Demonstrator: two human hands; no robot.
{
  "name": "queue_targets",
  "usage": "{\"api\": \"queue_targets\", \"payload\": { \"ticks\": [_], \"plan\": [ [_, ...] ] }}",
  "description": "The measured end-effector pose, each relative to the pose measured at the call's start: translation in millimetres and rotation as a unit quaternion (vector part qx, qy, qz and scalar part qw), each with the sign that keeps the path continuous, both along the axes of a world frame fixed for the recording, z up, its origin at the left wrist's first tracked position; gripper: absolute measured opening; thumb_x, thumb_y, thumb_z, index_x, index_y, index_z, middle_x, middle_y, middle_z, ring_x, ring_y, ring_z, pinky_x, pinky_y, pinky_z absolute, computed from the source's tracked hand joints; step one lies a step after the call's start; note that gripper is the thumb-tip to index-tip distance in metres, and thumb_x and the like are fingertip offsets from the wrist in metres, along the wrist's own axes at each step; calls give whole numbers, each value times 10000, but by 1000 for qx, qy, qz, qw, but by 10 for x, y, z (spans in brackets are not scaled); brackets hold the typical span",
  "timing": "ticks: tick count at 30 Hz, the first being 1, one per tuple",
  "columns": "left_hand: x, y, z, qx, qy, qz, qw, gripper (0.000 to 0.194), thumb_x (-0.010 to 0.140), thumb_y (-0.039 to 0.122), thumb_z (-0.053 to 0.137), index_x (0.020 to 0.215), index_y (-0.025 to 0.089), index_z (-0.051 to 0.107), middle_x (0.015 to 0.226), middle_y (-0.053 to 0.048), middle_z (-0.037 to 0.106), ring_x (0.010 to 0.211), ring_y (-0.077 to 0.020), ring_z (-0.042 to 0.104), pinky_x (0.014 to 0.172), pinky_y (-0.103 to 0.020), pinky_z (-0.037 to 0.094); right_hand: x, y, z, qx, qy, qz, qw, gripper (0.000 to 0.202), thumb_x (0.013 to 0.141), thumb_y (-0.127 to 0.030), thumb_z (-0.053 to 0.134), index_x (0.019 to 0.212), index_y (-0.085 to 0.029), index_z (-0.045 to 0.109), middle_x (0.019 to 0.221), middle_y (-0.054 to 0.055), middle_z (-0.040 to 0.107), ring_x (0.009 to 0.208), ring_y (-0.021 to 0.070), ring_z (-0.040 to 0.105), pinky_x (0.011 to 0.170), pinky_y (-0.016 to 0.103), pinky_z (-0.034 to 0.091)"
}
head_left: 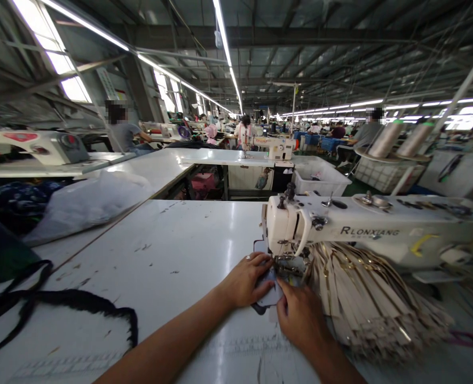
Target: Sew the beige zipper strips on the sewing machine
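A white sewing machine (332, 224) stands at the right, its head above a metal bed plate (262, 309). My left hand (246, 280) lies on the plate from the left, fingers stretched toward the presser foot (286, 264) and thumb apart. From the near side my right hand (302, 314) reaches in, index finger pointing at the foot and the other fingers curled. Whatever lies under its fingertips is hidden or too small to name. Close to its right is a thick bundle of beige straps (372, 298) with gold-coloured strips, spread under the machine arm.
Black fabric strips (88, 304) lie on the table at left, near a white cloth bundle (92, 197). Printed ruler marks (256, 344) run along the near edge. Thread cones (386, 138), a white bin (320, 178) and another sewing machine (274, 146) stand beyond. People sit farther back.
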State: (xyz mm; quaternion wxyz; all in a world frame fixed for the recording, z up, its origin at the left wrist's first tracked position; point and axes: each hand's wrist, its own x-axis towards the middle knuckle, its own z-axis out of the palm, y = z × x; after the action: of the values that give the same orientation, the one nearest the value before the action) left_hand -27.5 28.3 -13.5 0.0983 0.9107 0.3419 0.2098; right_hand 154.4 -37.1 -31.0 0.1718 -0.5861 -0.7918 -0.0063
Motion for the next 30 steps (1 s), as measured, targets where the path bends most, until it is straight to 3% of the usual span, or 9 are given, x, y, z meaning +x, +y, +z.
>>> {"api": "queue_targets", "payload": {
  "ticks": [7,14,18,22,26,28,30],
  "plan": [
    [-5,1,9,1,6,5,1000,504,873,368,533,1324,147,493,1336,-130,505,1288,-298,391,1089,-449,344,4,-6,-69,32,29,12,999,386,799,-103,440,1118,-168,648,894,61,727,781,235,650,739,370,442],
    [-25,-4,-5,-28,41,27,998,514,884,361,500,1362,177,446,1426,-114,450,1364,-297,327,1125,-517,256,-21,-67,-93,107,113,71,985,396,802,-96,439,1154,-160,609,887,57,717,776,198,649,766,355,425],
    [-25,2,-10,-44,56,19,997,529,904,367,467,1393,186,377,1460,-112,406,1389,-276,289,1140,-532,212,-29,-77,-88,105,124,104,981,412,809,-94,440,1187,-174,583,896,49,712,781,188,641,770,345,421],
    [17,7,6,-30,73,36,996,475,935,345,422,1368,157,368,1417,-132,460,1378,-263,314,1142,-536,204,-22,-58,-95,106,133,104,980,396,818,-98,437,1174,-177,592,908,47,712,782,190,641,768,346,431],
    [80,-130,138,20,143,93,985,397,880,77,398,1272,79,461,1272,-194,570,1220,-261,522,1102,-496,303,-15,-52,-74,91,143,87,982,374,811,-93,431,1119,-179,623,900,45,714,791,190,646,766,334,448],
    [95,-291,255,16,202,89,975,421,825,-1,414,1229,69,509,1095,-185,658,1010,-266,647,1001,-482,420,-14,-55,-69,86,148,82,982,375,811,-88,426,1114,-183,626,915,43,716,808,186,649,775,324,452],
    [85,-467,372,-5,246,71,967,388,809,-10,446,1154,114,574,911,-128,696,812,-264,682,836,-444,512,-15,-58,-74,86,153,78,981,377,810,-86,427,1112,-188,627,931,43,717,832,185,650,802,322,451]
  ]
}}
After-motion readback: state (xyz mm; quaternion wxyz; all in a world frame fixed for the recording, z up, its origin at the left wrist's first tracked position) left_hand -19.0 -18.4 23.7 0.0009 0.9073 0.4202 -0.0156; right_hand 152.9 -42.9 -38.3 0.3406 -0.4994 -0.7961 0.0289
